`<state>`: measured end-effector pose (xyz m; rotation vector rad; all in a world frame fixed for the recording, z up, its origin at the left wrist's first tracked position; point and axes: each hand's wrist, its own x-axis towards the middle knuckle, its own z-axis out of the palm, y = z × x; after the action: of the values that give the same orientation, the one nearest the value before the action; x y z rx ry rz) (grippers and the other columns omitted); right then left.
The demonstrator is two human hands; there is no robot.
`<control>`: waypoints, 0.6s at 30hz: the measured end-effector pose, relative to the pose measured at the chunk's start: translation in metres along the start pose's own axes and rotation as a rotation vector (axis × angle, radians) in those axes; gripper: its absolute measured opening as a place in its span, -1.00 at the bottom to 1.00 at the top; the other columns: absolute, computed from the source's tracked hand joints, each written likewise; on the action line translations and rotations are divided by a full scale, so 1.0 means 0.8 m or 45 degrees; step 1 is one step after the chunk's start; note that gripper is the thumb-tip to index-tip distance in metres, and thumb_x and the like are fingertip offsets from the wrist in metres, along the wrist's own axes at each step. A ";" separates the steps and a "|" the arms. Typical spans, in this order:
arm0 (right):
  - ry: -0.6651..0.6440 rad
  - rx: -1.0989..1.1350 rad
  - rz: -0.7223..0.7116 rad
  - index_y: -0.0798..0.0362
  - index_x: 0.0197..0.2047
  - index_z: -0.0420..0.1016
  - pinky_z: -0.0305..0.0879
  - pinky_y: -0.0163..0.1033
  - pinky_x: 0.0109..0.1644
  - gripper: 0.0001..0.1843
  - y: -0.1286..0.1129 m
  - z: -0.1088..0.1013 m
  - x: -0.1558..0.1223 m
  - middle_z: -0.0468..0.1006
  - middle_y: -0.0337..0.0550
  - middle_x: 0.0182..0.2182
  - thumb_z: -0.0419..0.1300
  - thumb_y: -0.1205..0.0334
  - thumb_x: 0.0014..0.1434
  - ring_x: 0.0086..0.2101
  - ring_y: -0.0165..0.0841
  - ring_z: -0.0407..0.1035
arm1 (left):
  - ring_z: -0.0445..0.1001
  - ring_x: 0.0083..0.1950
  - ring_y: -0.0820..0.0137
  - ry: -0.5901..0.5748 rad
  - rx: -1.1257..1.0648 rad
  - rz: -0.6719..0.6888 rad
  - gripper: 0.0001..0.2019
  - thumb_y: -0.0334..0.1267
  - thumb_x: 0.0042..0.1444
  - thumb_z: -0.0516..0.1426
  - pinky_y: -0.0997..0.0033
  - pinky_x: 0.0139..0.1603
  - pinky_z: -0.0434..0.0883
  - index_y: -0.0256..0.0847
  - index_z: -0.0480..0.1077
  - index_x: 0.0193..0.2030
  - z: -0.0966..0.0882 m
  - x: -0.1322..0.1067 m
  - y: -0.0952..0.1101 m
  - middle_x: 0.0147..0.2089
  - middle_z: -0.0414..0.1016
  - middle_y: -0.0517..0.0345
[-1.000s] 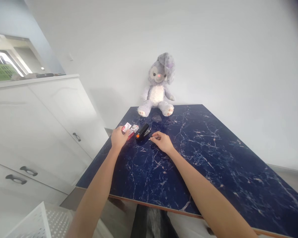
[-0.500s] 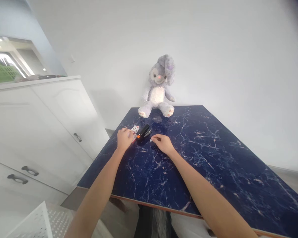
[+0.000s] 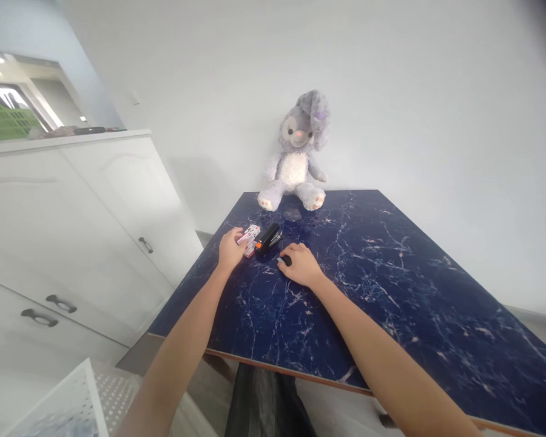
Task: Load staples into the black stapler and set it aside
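My left hand (image 3: 230, 250) is closed around a small white-and-red box (image 3: 244, 237) left of the stapler. Another part of white-and-red packaging (image 3: 250, 249) shows just beneath, close to the fingers. A black stapler (image 3: 268, 237) with an orange part lies on the table between my hands, angled away from me. My right hand (image 3: 301, 266) rests low over the tabletop, near side of the stapler and to its right. Its thumb and fingers are closed on a small pale piece (image 3: 281, 261), too small to name; a dark patch shows beside it.
A grey plush rabbit (image 3: 295, 158) sits at the back of the dark blue marbled table (image 3: 368, 291), against the wall. White cabinets (image 3: 91, 230) stand to the left. A white perforated basket (image 3: 95, 400) is low at the left.
My left hand has shifted its hold, and more of the white-and-red box shows. My right hand has curled and turned over the small pale piece. The view has shifted slightly.
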<state>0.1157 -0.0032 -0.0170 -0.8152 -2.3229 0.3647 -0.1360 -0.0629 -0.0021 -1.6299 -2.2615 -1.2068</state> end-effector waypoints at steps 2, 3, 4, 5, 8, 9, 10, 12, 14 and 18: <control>-0.012 -0.011 -0.016 0.00 -0.29 0.61 0.24 -0.08 0.08 -0.89 0.000 0.001 0.000 0.58 -0.05 -0.23 0.24 0.20 0.20 -0.15 -0.18 0.38 | 0.53 0.05 0.17 0.025 -0.019 0.021 -0.64 -0.32 0.13 0.20 0.16 0.18 0.38 -0.16 0.45 0.10 0.000 0.000 0.001 -0.01 0.61 0.03; -0.014 -0.012 -0.024 0.00 -0.29 0.60 0.24 -0.10 0.07 -0.88 0.000 0.002 0.000 0.58 -0.05 -0.23 0.22 0.22 0.23 -0.17 -0.19 0.38 | 0.52 0.06 0.16 0.049 -0.023 0.026 -0.66 -0.33 0.13 0.20 0.15 0.19 0.38 -0.16 0.47 0.07 -0.001 0.000 0.000 -0.02 0.62 0.03; -0.015 -0.014 -0.031 0.00 -0.28 0.58 0.24 -0.11 0.05 -0.87 0.000 0.001 0.001 0.58 -0.06 -0.24 0.20 0.23 0.25 -0.17 -0.20 0.38 | 0.52 0.07 0.16 0.080 -0.033 0.027 -0.68 -0.34 0.12 0.20 0.14 0.19 0.38 -0.15 0.48 0.05 -0.001 0.000 -0.001 -0.04 0.63 0.04; -0.020 -0.018 -0.038 0.01 -0.26 0.57 0.24 -0.13 0.04 -0.87 0.000 0.001 0.001 0.58 -0.07 -0.24 0.19 0.24 0.28 -0.18 -0.21 0.37 | 0.53 0.06 0.17 0.118 -0.057 0.021 -0.70 -0.34 0.12 0.20 0.14 0.18 0.39 -0.15 0.48 0.02 -0.001 0.000 -0.002 -0.06 0.63 0.05; -0.062 -0.031 -0.050 0.02 -0.17 0.53 0.25 -0.17 0.00 -0.87 0.001 -0.001 0.000 0.59 -0.08 -0.22 0.14 0.27 0.32 -0.17 -0.22 0.38 | 0.57 -0.06 0.25 0.245 -0.194 -0.021 -0.73 -0.35 0.11 0.21 0.21 0.09 0.45 -0.15 0.48 -0.02 -0.001 0.002 -0.007 -0.10 0.63 0.07; -0.080 -0.031 -0.052 0.03 -0.13 0.52 0.25 -0.18 -0.02 -0.86 0.001 -0.002 0.000 0.59 -0.09 -0.22 0.13 0.28 0.33 -0.16 -0.22 0.38 | 0.58 -0.10 0.27 0.293 -0.239 -0.031 -0.74 -0.36 0.11 0.21 0.24 0.06 0.47 -0.16 0.48 -0.04 -0.001 0.002 -0.008 -0.11 0.63 0.08; -0.093 -0.028 -0.052 0.02 -0.11 0.51 0.26 -0.20 -0.04 -0.85 0.001 -0.002 0.000 0.60 -0.09 -0.22 0.11 0.30 0.34 -0.16 -0.23 0.39 | 0.58 -0.12 0.29 0.340 -0.277 -0.036 -0.76 -0.36 0.10 0.21 0.27 0.03 0.47 -0.16 0.49 -0.05 -0.001 0.003 -0.008 -0.12 0.62 0.08; -0.105 -0.015 -0.050 0.01 -0.09 0.50 0.26 -0.22 -0.08 -0.84 0.001 -0.002 -0.001 0.60 -0.11 -0.23 0.10 0.30 0.35 -0.17 -0.25 0.41 | 0.58 -0.15 0.31 0.411 -0.334 -0.040 -0.79 -0.34 0.10 0.21 0.31 -0.02 0.48 -0.18 0.49 -0.09 -0.002 0.004 -0.009 -0.13 0.62 0.07; -0.105 0.016 -0.056 0.00 -0.10 0.49 0.27 -0.24 -0.10 -0.86 0.001 -0.002 -0.001 0.60 -0.12 -0.25 0.11 0.30 0.34 -0.20 -0.26 0.43 | 0.57 -0.18 0.32 0.430 -0.369 -0.049 -0.82 -0.31 0.11 0.22 0.34 -0.07 0.48 -0.18 0.50 -0.12 -0.002 0.005 -0.008 -0.14 0.61 0.07; -0.032 0.139 -0.050 -0.01 -0.07 0.49 0.29 -0.25 -0.11 -0.84 0.001 -0.003 0.000 0.61 -0.15 -0.23 0.10 0.28 0.34 -0.23 -0.29 0.47 | 0.54 -0.28 0.34 0.387 -0.368 -0.089 -0.86 -0.26 0.18 0.16 0.35 -0.15 0.45 -0.17 0.52 -0.16 -0.001 0.005 -0.007 -0.19 0.62 0.11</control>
<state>0.1178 -0.0026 -0.0157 -0.7146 -2.3167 0.4824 -0.1427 -0.0611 -0.0030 -1.3388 -2.0456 -1.7338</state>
